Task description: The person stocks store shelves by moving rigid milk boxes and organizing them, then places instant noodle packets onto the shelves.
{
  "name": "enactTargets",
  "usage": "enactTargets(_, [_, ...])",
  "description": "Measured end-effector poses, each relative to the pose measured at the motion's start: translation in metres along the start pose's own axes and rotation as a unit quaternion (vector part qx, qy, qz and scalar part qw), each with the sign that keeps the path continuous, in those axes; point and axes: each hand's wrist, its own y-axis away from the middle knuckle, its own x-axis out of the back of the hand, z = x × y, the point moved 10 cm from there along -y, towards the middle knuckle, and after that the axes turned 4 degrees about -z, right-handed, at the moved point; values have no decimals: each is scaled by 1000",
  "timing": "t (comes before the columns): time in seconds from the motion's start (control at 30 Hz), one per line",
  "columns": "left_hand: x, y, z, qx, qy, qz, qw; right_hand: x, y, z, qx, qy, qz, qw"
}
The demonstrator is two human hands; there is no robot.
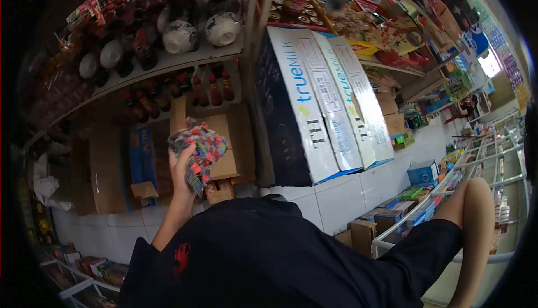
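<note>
Three tall truemilk cartons (314,112) stand against the shelf rack, with brown cardboard boxes (227,134) just beside them on the tiled floor (336,201). My right arm (476,218) bends at the picture's edge, and its hand is out of view. My left hand (180,170) is raised in front of the brown boxes, holding a multicoloured bundle of packets (203,142). My fingers (188,156) curl tight around its lower edge, while most of the bundle stands above them, clear of the floor.
</note>
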Motion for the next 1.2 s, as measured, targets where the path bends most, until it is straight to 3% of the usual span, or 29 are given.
enactTargets(0.4, [-20, 12, -61, 137, 81, -35, 987, 14, -42, 83, -86, -21, 134, 987])
enactTargets(0.5, [-20, 5, -85, 137, 18, -34, 990, 10, -52, 110, -127, -31, 179, 975])
enactTargets(0.63, [-63, 5, -110, 118, 52, -108, 986, 2, -58, 135, -206, -51, 227, 950])
enactTargets(0.67, [-75, 5, -114, 110, 29, -119, 986, -13, -102, 164, -183, -204, 161, 948])
enactTargets(0.7, [-91, 8, -111, 81, 2, -154, 985, -42, -100, 187, -249, -158, 180, 939])
enactTargets(0.73, [-110, 9, -97, -5, 1, -189, 982, -75, -94, 209, -313, -110, 197, 922])
enactTargets(0.8, [-139, 17, -103, -121, -167, -279, 938, -116, -88, 217, -356, -40, 201, 912])
enactTargets(0.9, [-147, 39, -116, -379, -328, -193, 843, -135, -79, 216, -389, -29, 270, 880])
enactTargets(0.93, [-142, 39, -133, -394, -317, -185, 843, -134, -78, 215, -395, -29, 285, 873])
enactTargets(1.03, [-112, 20, -188, -320, -365, -164, 858, -132, -79, 218, -415, -43, 288, 862])
enactTargets(1.1, [-72, -3, -230, -60, -385, -110, 914, -131, -79, 218, -426, -41, 302, 852])
enactTargets(1.13, [-72, 2, -235, -51, -386, -114, 914, -129, -79, 216, -427, -28, 310, 849])
enactTargets(1.2, [-89, 11, -225, -85, -128, -146, 977, -131, -78, 217, -427, -22, 318, 846])
